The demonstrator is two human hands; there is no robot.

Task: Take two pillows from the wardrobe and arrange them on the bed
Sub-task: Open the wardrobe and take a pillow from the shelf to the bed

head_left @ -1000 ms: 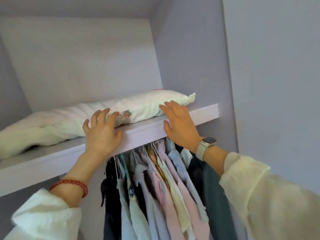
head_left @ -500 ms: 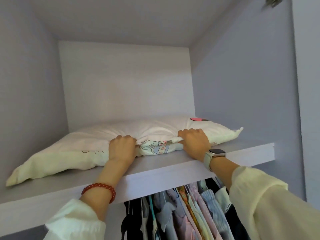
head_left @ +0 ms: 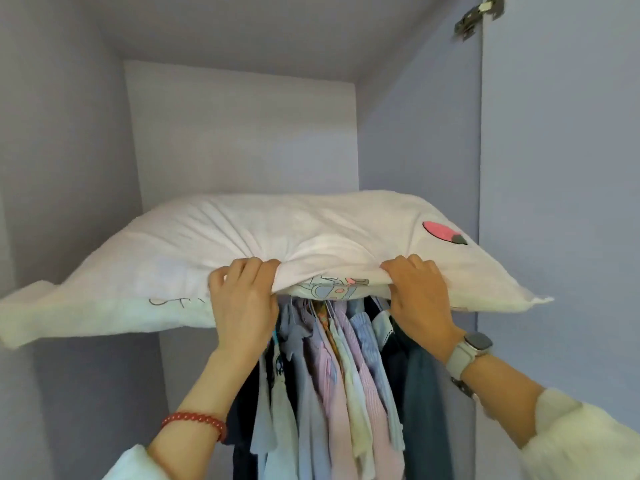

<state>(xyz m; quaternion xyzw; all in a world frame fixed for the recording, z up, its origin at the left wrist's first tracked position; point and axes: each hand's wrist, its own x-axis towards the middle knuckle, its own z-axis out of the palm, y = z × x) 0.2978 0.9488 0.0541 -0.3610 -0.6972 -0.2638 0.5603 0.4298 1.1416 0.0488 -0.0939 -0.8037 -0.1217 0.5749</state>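
A white pillow [head_left: 263, 237] with a pink patch near its right end and a cartoon print on its underside hangs across the open wardrobe at head height. My left hand [head_left: 242, 303] grips its front edge left of the middle. My right hand [head_left: 420, 296] grips the same edge further right. Both fists bunch the fabric. The pillow covers the shelf it lay on, so the shelf is hidden. I cannot tell whether a second pillow lies under or behind this one.
Several shirts and dark garments [head_left: 332, 382] hang on hangers just below the pillow, between my arms. Lilac wardrobe walls [head_left: 415, 140] close in left, right and behind. The open door [head_left: 561, 168] with its metal hinge [head_left: 478, 15] stands at the right.
My hands went from resting flat on the shelf edge to gripping the pillow. They have pulled it forward off the shelf, and it now hangs in front of the clothes.
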